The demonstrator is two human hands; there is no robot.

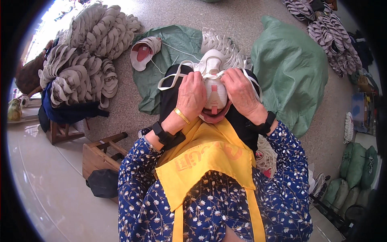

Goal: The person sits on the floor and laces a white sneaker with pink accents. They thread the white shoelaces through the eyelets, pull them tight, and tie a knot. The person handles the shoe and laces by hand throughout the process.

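A white shoe upper [214,60] with a mesh tongue and pinkish tabs lies on my lap between my hands. My left hand [191,96] is closed at its left edge, the fingers pinching the white shoelace [174,75], which loops out beyond that hand. On the other edge my right hand [242,93] is closed too, pinching the same lace where it crosses the upper. The fingers hide the eyelets. A yellow apron [205,161] covers my lap just below the upper.
Stacks of pale shoe uppers [94,40] stand at the left. Ahead, a single upper with a red inside [144,52] and a row of uppers [225,44] lie on a green sheet [151,86]. A green sack [290,68] bulges at the right. A wooden stool [96,157] is at the left.
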